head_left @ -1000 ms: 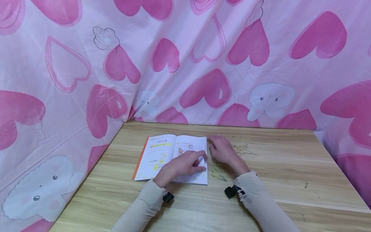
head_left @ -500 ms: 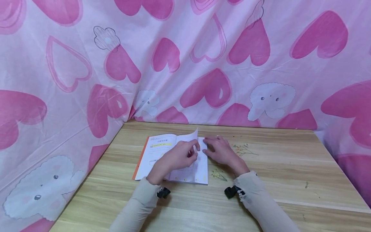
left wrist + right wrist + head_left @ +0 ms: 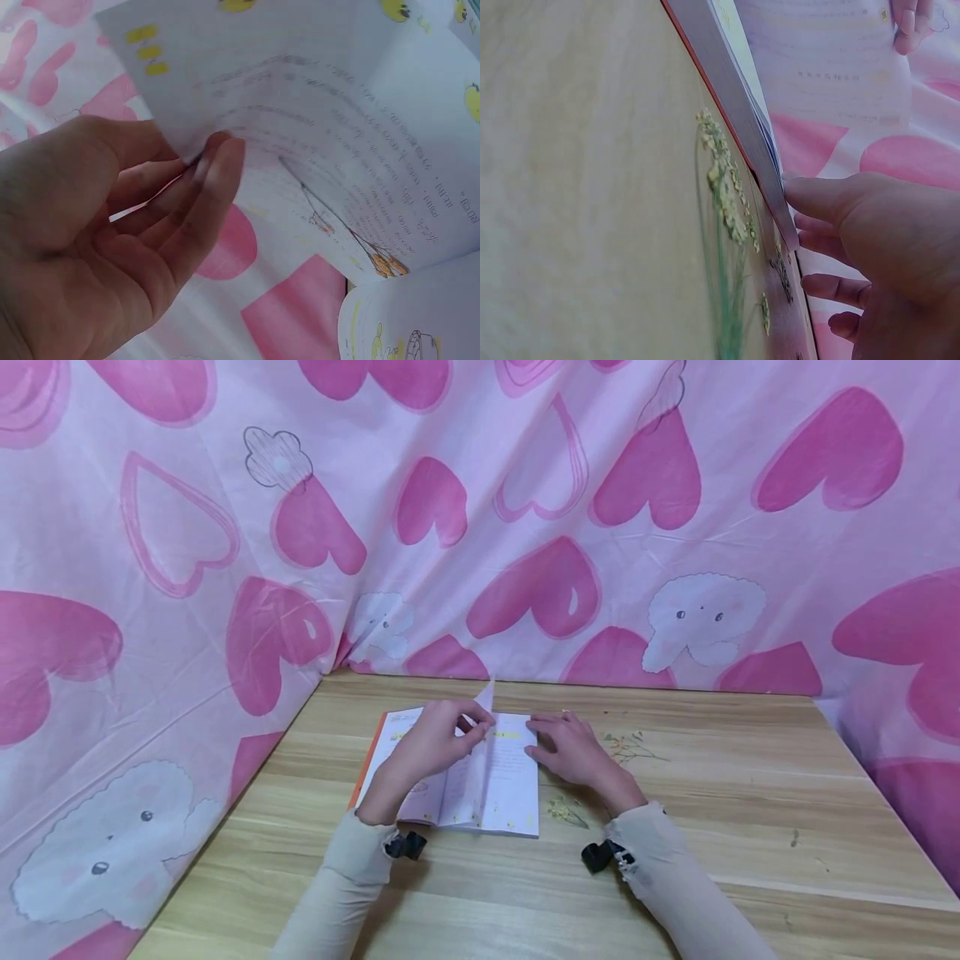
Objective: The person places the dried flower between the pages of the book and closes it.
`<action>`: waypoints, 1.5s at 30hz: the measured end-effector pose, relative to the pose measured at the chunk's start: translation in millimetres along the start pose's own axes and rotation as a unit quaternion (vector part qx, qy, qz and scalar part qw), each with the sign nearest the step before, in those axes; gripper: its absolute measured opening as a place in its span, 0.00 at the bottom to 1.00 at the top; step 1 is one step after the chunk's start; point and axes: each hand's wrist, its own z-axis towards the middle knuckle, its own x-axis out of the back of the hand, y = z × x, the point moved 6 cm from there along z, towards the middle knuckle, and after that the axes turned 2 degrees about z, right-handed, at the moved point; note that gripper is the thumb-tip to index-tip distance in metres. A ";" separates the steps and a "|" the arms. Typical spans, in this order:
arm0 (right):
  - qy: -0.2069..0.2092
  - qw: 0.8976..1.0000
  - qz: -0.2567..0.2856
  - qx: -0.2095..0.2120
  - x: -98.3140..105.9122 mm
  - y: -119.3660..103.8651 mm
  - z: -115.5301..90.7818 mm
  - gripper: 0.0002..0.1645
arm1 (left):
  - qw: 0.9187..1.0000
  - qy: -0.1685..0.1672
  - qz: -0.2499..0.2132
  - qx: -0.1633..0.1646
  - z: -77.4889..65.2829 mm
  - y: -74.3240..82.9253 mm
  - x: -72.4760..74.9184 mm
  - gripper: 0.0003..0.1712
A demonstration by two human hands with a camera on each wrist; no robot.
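A book (image 3: 517,793) with an orange cover edge lies open on the wooden table. One of its pages (image 3: 225,90) stands raised and curved, pinched at its outer edge between the thumb and fingers of my left hand (image 3: 431,739). Below that page, a thin dried sprig (image 3: 386,262) with orange flowers shows in the left wrist view. My right hand (image 3: 577,752) rests at the book's right edge, its thumb (image 3: 810,196) touching the page edges and its other fingers loosely bent.
Beside the book's lower right lies a yellow-flowered dried sprig (image 3: 566,812), seen close in the right wrist view. Farther right is another sprig (image 3: 630,745) with orange flowers. A pink heart-print cloth (image 3: 532,585) hangs behind and left of the wooden table (image 3: 712,827).
My left hand has lifted a right-hand page and carried it leftward, standing it up over the book's middle. My right hand has shifted slightly left onto the book's right edge.
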 end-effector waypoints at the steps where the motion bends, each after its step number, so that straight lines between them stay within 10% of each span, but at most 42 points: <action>1: -0.001 1.000 0.001 0.000 0.0 0.1 0.0 0.34 | 1.000 0.008 0.002 0.003 0.2 -0.5 1.7 0.06; 16: 0.004 1.000 0.008 0.002 0.1 -0.1 -2.0 0.34 | 0.996 0.076 0.028 0.029 -5.4 -8.4 34.7 0.06; 29: 0.004 1.000 0.006 -0.002 -0.4 -2.2 -2.3 0.34 | 0.992 0.065 0.062 0.092 -18.3 -19.6 60.5 0.18; 45: -0.002 1.000 0.010 -0.004 -2.0 0.9 -1.8 0.34 | 0.965 0.140 0.127 0.181 -26.4 -42.9 76.4 0.10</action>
